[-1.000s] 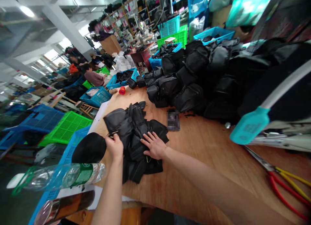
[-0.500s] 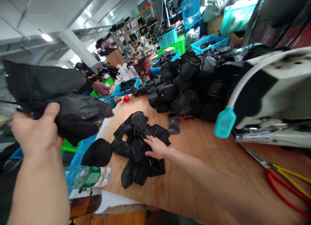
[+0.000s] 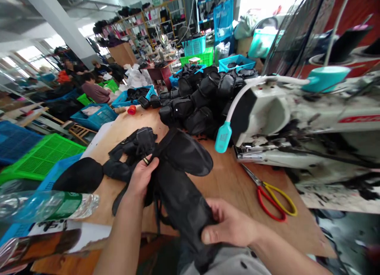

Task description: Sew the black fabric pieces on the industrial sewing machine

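Observation:
A black fabric bag piece point(image 3: 184, 196) stretches between my two hands, its lower end hanging over the table's near edge. My left hand point(image 3: 144, 172) is closed on its upper left part, with a ring on one finger. Lower down on the right, my right hand point(image 3: 224, 223) pinches the same fabric between thumb and fingers. A rounded black flap point(image 3: 192, 152) spreads out above it. Behind my left hand lies a heap of small black fabric pieces point(image 3: 135, 142). A flat black oval piece point(image 3: 78, 175) rests at the table's left edge.
Red-and-yellow-handled scissors point(image 3: 271, 200) lie right, below a sewing machine point(image 3: 297, 112) with a turquoise-headed lamp point(image 3: 223, 137). Black pouches point(image 3: 190, 105) are piled at the back. A plastic bottle point(image 3: 68, 205) lies left, near a green crate point(image 3: 44, 156). A seated person point(image 3: 93, 89) is farther off.
My left hand has brought the black bag piece from the raised left down over the table. My right hand has left the heap and grips the bag piece. The view has turned right.

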Tool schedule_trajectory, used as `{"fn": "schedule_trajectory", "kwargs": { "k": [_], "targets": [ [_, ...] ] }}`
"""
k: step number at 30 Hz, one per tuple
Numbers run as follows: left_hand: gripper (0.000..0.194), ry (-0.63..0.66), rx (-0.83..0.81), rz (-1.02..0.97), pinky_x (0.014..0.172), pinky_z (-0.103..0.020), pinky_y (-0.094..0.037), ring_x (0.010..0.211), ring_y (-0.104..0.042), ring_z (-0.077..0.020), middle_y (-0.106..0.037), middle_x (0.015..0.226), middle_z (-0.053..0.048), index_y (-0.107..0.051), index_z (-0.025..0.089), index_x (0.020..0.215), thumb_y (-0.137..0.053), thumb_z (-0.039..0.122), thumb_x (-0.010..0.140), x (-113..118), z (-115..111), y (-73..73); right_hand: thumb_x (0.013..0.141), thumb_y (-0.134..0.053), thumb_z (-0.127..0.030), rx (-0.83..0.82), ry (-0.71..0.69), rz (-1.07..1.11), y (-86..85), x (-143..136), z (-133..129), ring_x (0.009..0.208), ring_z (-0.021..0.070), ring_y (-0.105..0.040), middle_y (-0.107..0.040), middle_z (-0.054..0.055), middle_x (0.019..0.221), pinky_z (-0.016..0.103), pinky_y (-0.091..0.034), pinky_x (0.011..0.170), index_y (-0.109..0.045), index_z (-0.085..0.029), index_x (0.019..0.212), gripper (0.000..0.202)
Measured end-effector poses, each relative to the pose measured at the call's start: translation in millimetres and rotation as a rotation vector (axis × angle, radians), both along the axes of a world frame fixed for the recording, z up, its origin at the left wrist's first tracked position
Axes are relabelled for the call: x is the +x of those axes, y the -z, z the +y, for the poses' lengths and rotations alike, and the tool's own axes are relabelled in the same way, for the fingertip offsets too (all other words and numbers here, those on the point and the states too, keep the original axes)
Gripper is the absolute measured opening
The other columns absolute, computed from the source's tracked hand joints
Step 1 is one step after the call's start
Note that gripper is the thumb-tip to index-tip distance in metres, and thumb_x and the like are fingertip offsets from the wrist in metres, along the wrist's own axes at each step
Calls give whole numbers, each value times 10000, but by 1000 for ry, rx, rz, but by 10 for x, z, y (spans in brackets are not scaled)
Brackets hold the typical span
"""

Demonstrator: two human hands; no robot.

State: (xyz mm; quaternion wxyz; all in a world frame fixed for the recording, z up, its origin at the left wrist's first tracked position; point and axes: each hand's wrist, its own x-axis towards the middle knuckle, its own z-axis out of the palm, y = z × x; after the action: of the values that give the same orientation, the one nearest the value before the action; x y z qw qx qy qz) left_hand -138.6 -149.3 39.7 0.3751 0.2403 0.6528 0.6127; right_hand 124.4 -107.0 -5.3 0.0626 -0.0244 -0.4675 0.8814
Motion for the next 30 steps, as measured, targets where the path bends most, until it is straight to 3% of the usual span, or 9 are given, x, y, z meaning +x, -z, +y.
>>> {"fn": "schedule_trajectory", "kwargs": {
  "k": [2,5,8,11,15,18,21,24,30],
  "targets": [
    [648,102,-68,-98,961,-429,-542,980,-707,-307,-767,880,-81,-744,133,946,-911,599,528,145,49,275,804,-782,-510,78,173,-194,41,363,94,937,220,-702,-730,91,1101,314,-553,819,-634,-168,1255,585],
    [591,343,-148,-293,943,-440,-545,963,-712,-311,-765,926,-108,-738,128,977,-938,490,555,529,-48,676,867,-722,-424,471,362,-527,75,950,350,1020,234,-688,-710,88,1185,326,-556,855,-615,-205,1284,484],
    [646,590,-146,-524,926,-408,-543,975,-712,-291,-757,1026,-96,-689,162,1103,-962,330,542,940,-170,963,881,-678,-443,862,372,-791,123,1442,552,1022,261,-695,-732,77,1137,365,-543,907,-648,-231,1283,455],
    [545,608,-151,-503,888,-361,-542,958,-711,-268,-754,1031,-94,-671,149,1042,-941,299,593,1212,-185,1116,915,-619,-456,983,322,-947,203,1765,566,985,261,-712,-745,67,1120,373,-546,902,-650,-260,1309,441],
    [482,605,-136,-351,931,-347,-516,1089,-677,-275,-727,1143,-105,-633,151,1130,-853,329,740,1362,-122,1149,888,-649,-332,1101,334,-1083,311,1840,322,1037,287,-700,-731,82,1152,427,-539,933,-649,-278,1324,439],
    [503,597,-137,-204,999,-337,-480,1171,-639,-260,-694,1232,-98,-587,171,1226,-802,327,799,1397,-97,1091,876,-656,-257,1198,540,-1006,347,1567,89,1090,291,-662,-701,107,1155,441,-527,944,-697,-254,1233,359],
    [492,618,-151,-92,1011,-334,-475,1156,-640,-239,-679,1258,-96,-563,176,1257,-760,315,827,1417,-80,999,936,-624,-293,1039,699,-774,354,1147,-53,964,219,-674,-707,90,1043,353,-535,870,-717,-213,1138,236],
    [439,625,-169,3,988,-333,-490,1114,-653,-230,-685,1237,-98,-578,167,1229,-726,286,833,1427,-45,889,918,-650,-262,844,769,-744,373,834,-72,800,173,-656,-694,48,889,291,-507,723,-734,-198,1011,140],
    [369,575,-162,38,934,-306,-506,1042,-674,-212,-725,1131,-69,-625,176,1166,-731,260,823,1417,11,791,848,-707,-282,579,757,-793,399,713,21,693,144,-587,-659,2,785,263,-436,618,-708,-198,903,100]
  ]
}}
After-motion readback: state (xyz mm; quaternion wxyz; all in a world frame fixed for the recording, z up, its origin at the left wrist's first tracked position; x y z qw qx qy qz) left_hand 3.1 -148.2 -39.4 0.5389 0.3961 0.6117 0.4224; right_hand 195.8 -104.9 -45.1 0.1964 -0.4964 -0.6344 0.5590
